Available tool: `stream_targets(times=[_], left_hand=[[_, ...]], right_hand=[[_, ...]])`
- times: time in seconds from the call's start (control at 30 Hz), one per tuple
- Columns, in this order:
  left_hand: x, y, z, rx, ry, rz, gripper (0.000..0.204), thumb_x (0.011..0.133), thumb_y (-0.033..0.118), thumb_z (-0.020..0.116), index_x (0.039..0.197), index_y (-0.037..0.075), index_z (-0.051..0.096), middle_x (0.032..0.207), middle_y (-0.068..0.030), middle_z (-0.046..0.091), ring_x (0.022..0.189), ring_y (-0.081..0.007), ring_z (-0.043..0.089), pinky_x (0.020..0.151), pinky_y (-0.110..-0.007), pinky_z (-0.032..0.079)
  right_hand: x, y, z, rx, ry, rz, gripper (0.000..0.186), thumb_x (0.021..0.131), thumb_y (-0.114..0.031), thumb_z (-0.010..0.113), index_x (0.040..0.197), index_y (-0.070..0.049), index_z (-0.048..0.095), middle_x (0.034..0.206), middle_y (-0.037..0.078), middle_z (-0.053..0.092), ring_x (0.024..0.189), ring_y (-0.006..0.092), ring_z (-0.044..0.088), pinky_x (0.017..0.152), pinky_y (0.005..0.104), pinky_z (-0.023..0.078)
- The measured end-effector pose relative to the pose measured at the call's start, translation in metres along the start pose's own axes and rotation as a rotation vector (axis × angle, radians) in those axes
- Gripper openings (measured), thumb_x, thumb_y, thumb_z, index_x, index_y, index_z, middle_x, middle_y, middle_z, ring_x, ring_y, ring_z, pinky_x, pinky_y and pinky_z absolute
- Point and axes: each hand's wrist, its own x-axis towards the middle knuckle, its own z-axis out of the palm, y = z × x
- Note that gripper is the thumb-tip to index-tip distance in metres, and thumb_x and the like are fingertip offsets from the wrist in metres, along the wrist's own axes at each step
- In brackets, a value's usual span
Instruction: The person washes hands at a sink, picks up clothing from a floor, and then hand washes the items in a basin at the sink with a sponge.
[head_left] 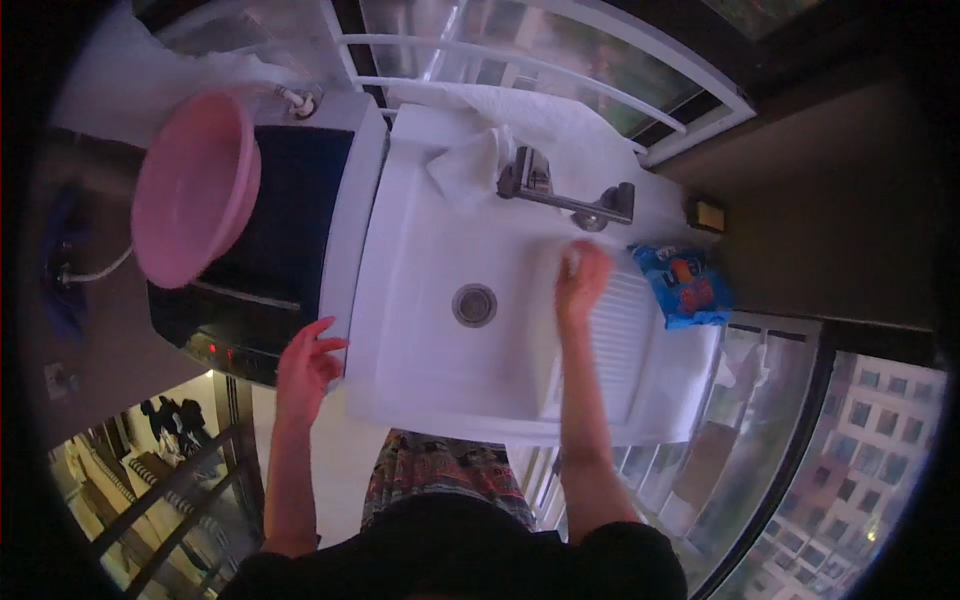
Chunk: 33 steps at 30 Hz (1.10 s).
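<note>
My left hand (311,365) is beside the front right corner of the black-topped washing machine (300,220), fingers apart and holding nothing. My right hand (585,275) is closed over the left side of the white sink's ribbed washboard (618,350), slightly blurred; what is in it, if anything, I cannot make out. A round drain (474,305) is in the basin (430,340). Behind it stand a dark metal tap (535,178) and a crumpled white cloth (462,165). A blue packet (682,285) lies on the sink's right side, near my right hand.
A pink plastic tub (185,190) sits on the machine's left part. A small yellow-and-dark item (707,215) is at the back right corner. A white railing (600,70) and windows border the back; more windows (850,450) are at the right. Hoses (95,270) run at the left.
</note>
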Motion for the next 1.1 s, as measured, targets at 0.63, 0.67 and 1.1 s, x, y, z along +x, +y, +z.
stream_targets(times=[0.63,0.67,1.1], left_hand=[[0.025,-0.084,0.073,0.11,-0.222,-0.159,0.029,0.093,0.018,0.036,0.113,0.002,0.05,0.095,-0.0127,0.061,0.074,-0.0124,0.058,0.072,-0.025,0.048],[0.025,-0.084,0.075,0.107,-0.213,-0.165,0.029,0.093,0.018,0.036,0.113,0.002,0.05,0.096,-0.0126,0.06,0.075,-0.0125,0.058,0.073,-0.025,0.048],[0.048,-0.115,0.066,0.11,-0.21,-0.181,0.03,0.092,0.02,0.039,0.113,0.003,0.05,0.095,-0.0102,0.06,0.077,-0.0109,0.057,0.071,-0.022,0.047]], right_hand=[[0.057,-0.058,-0.003,0.645,-0.841,0.277,0.026,0.084,-0.021,0.045,0.086,-0.002,0.062,0.074,0.012,0.062,0.071,0.0264,0.059,0.068,0.037,0.045],[0.07,-0.029,0.008,0.474,-0.819,0.275,0.027,0.083,-0.022,0.043,0.086,-0.003,0.063,0.072,0.012,0.062,0.068,0.0267,0.06,0.066,0.036,0.046],[0.139,0.038,0.083,-0.08,-0.584,0.339,0.038,0.084,-0.037,0.044,0.095,-0.003,0.056,0.083,0.027,0.058,0.084,0.0417,0.056,0.074,0.0474,0.045]])
